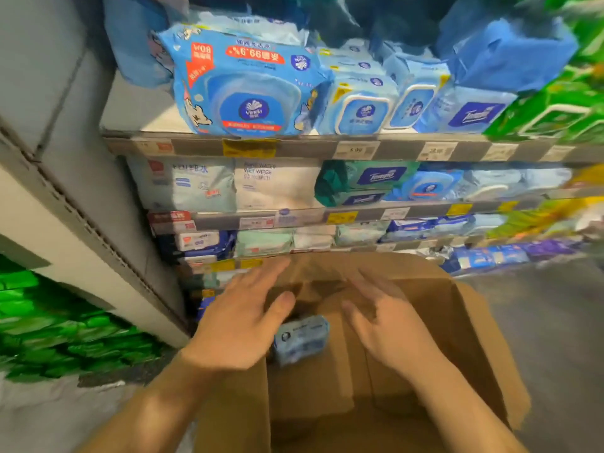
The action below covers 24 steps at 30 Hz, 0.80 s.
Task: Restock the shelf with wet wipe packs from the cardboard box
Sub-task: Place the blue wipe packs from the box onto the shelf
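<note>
An open brown cardboard box (464, 325) stands on the floor in front of the shelf. Deep inside it lies one light blue wet wipe pack (302, 340). My left hand (238, 325) hovers over the box's left side with fingers spread, just above and left of that pack, holding nothing. My right hand (389, 318) hangs over the middle of the box, fingers straight and blurred by motion, also empty. On the top shelf (294, 146) lies a large blue wipe pack (248, 83) at the front, with more blue packs to its right.
Lower shelves hold white, teal and blue wipe packs behind price tags. Green packs (555, 106) fill the right end, and more green packs (55, 325) lie at the lower left. A grey upright panel (65, 142) borders the shelf's left side. Grey floor shows to the right.
</note>
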Tool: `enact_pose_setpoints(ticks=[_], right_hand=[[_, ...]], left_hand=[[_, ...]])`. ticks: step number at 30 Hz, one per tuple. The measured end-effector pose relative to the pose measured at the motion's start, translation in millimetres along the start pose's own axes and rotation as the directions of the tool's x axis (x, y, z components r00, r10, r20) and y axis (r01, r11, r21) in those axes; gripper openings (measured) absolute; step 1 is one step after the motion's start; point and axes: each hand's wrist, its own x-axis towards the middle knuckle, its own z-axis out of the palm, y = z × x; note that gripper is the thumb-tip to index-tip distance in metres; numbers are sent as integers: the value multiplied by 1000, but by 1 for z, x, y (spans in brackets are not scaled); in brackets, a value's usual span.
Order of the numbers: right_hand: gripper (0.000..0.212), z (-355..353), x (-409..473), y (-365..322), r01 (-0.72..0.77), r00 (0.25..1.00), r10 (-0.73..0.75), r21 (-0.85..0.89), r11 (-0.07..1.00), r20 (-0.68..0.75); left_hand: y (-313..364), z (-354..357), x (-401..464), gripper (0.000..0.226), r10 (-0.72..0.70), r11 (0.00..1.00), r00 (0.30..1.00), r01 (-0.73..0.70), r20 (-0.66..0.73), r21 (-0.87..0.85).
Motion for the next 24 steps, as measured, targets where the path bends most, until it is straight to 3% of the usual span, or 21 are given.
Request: enact_pose_setpoints(ticks=[5, 8, 11, 16, 24], right_hand=[[54, 29, -19, 57, -82, 993, 73, 99, 992, 88], [56, 56, -12, 94, -102, 984, 80, 132, 986, 156], [60, 92, 3, 127, -51, 982, 30, 110, 993, 186], [68, 153, 44, 166, -32, 970, 19, 51, 998, 242], [95, 257, 108, 191, 45, 948, -35, -24, 999, 316]], left_hand=[[7, 69, 2, 83, -152, 988, 985, 154, 80, -26], [7, 100, 12, 96, -180, 984, 971, 179, 154, 25], [6, 131, 27, 110, -299, 954, 935, 289, 189, 81], [2, 185, 39, 71, -477, 878, 865, 463, 156, 119], [-21, 251, 55, 70, -587, 808, 795, 588, 153, 41]])
